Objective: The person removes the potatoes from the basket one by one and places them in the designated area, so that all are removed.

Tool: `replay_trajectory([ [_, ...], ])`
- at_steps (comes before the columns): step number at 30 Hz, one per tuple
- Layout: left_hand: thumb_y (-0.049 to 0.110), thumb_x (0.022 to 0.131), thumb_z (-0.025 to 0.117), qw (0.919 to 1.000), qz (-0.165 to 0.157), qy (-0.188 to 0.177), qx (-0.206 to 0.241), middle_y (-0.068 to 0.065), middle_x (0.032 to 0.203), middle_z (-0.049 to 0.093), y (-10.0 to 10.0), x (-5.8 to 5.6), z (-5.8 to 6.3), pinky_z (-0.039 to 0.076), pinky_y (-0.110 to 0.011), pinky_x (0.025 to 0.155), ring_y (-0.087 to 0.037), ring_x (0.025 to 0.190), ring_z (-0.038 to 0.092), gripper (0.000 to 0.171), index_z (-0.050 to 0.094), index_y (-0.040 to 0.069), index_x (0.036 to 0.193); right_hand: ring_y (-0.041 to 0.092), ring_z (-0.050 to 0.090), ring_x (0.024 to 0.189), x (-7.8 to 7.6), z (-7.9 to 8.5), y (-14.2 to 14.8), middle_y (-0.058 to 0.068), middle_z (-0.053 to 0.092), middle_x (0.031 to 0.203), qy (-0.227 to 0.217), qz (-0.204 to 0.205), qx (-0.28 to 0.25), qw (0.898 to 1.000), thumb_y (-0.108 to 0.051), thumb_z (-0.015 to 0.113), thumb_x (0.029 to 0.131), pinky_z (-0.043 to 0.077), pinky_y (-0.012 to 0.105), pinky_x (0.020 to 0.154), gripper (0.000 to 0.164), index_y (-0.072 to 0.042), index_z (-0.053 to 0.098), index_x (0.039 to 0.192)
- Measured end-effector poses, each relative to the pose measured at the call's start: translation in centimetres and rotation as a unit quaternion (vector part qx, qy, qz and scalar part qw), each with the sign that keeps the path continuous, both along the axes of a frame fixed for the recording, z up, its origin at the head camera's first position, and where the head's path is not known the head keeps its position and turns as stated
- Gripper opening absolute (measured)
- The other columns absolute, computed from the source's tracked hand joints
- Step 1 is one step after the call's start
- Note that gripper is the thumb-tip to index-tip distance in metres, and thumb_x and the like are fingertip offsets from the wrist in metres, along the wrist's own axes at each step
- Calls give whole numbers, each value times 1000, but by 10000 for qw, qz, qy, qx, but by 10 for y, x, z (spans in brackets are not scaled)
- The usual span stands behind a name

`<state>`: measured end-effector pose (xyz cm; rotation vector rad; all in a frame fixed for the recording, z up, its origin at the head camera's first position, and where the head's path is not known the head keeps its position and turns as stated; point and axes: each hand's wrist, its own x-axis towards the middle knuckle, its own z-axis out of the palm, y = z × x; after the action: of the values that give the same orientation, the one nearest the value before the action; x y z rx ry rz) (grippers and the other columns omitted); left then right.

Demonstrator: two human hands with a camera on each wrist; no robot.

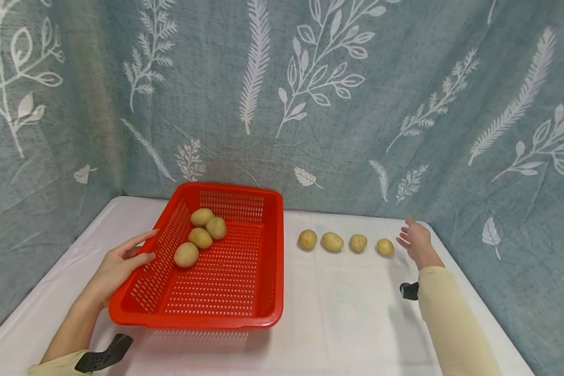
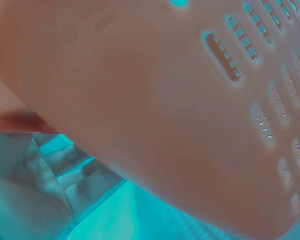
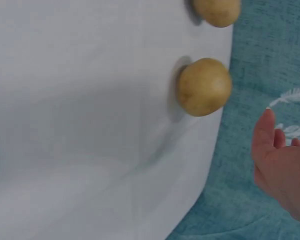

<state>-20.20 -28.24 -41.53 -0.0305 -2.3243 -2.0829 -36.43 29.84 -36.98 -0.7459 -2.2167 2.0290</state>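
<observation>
A red plastic basket (image 1: 274, 261) with slotted walls sits on the left part of the table. Several potatoes (image 1: 200, 238) lie inside, toward its left wall. My left hand (image 1: 117, 266) grips the basket's left rim, thumb over the edge; in the left wrist view the slotted wall fills most of the picture and part of the palm (image 2: 20, 195) shows. Right of the basket, several potatoes (image 1: 332, 242) form a row. Just past the row's right end, my right hand (image 1: 415, 241) hovers empty, fingers loosely spread, beside the rightmost potato (image 3: 204, 87).
A white cloth (image 1: 348, 313) covers the table. Blue-grey curtains (image 1: 216, 104) with white leaf prints hang close behind it and along both sides. A dark device (image 1: 105, 355) is strapped at the left wrist, another (image 1: 409, 291) at the right.
</observation>
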Motion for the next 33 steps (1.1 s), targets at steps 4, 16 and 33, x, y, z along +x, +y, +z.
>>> replay_trajectory([
  [4,15,98,52,10000,-2,-31,37,4,101,59,0,1,-1,57,-35,66,-14,81,64,47,45,32,141,30,28,136,-4,13,-6,18,21,152,84,84,-334,9994,-38,23,104,36,32,104,60,-5,14,152],
  [16,16,98,52,10000,7,-86,42,2,105,58,1,2,0,57,-39,67,-15,82,65,50,40,24,146,25,27,137,-11,40,-35,11,22,152,410,74,-1741,9838,-41,26,103,35,32,105,56,-15,23,152],
  [33,18,98,53,10000,26,11,-66,-1,107,59,1,1,-3,57,-36,68,-14,83,64,52,36,17,148,25,29,137,-24,55,-110,12,26,151,630,947,-2236,9680,-42,27,103,33,34,106,56,-12,28,150],
])
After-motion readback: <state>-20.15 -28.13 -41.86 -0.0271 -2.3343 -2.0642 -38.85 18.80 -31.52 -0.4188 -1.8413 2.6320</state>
